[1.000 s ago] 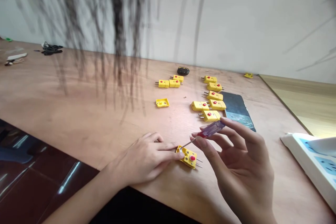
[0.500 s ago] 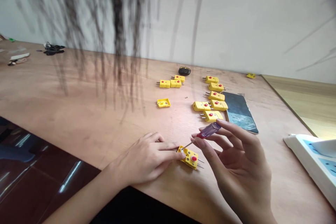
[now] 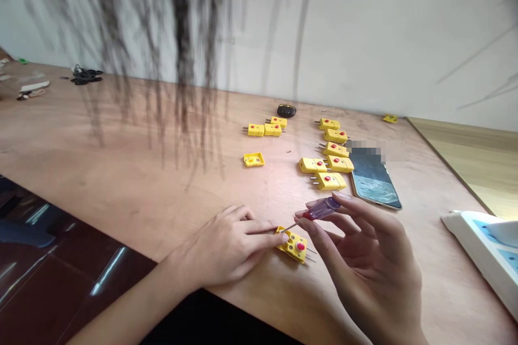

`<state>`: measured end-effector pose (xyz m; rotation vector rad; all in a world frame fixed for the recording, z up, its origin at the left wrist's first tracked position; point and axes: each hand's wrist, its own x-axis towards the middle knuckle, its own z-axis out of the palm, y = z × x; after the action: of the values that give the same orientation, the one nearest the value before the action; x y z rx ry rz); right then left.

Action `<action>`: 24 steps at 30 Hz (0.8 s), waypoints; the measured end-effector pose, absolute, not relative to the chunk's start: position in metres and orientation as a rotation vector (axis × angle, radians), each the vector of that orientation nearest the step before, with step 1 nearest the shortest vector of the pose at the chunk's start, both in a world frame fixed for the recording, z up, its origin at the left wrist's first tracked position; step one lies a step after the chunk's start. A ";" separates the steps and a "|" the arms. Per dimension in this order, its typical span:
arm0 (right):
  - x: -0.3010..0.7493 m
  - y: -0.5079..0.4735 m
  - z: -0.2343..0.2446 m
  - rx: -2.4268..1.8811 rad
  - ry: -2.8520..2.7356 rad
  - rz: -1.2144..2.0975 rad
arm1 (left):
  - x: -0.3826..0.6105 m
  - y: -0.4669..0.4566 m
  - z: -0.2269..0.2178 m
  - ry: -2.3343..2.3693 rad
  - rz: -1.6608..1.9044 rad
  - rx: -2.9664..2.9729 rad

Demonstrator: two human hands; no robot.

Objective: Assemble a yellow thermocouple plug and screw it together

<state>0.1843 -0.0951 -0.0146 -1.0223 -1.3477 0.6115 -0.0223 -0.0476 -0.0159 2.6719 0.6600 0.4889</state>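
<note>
My left hand (image 3: 226, 245) rests on the wooden table (image 3: 121, 172) near its front edge, its fingers pressed against a yellow connector (image 3: 294, 245) with a red dot and two metal pins. My right hand (image 3: 364, 259) pinches a small screwdriver (image 3: 319, 209) with a purple handle, its tip on the connector's left end beside my left fingertips. Both hands are closed on what they hold.
Several more yellow connectors (image 3: 329, 164) lie in a group further back, a few others (image 3: 267, 128) to their left, and a loose yellow cover (image 3: 253, 159) nearby. A phone (image 3: 374, 180) lies right of them. A white power strip (image 3: 485, 242) sits at the right. Dark hair hangs across the upper left.
Both hands keep the same grip on connector and screwdriver. The view has shifted slightly, so things on the table sit a little lower and to the right.
</note>
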 end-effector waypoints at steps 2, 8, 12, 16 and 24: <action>0.184 -0.096 -0.014 -1.029 -1.332 0.608 | -0.022 -0.048 -0.016 0.660 0.488 2.673; 0.184 -0.098 -0.012 -1.024 -1.334 0.592 | -0.022 -0.047 -0.017 0.659 0.504 2.683; 0.184 -0.097 -0.013 -1.002 -1.375 0.620 | -0.022 -0.047 -0.016 0.651 0.513 2.676; 0.183 -0.097 -0.015 -1.003 -1.383 0.596 | -0.022 -0.047 -0.016 0.661 0.497 2.663; 0.183 -0.096 -0.013 -1.007 -1.382 0.573 | -0.022 -0.048 -0.016 0.670 0.489 2.677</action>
<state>0.1830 -0.0960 -0.0132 -1.0066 -1.3817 0.5732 -0.0217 -0.0484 -0.0164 2.6774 0.6696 0.4885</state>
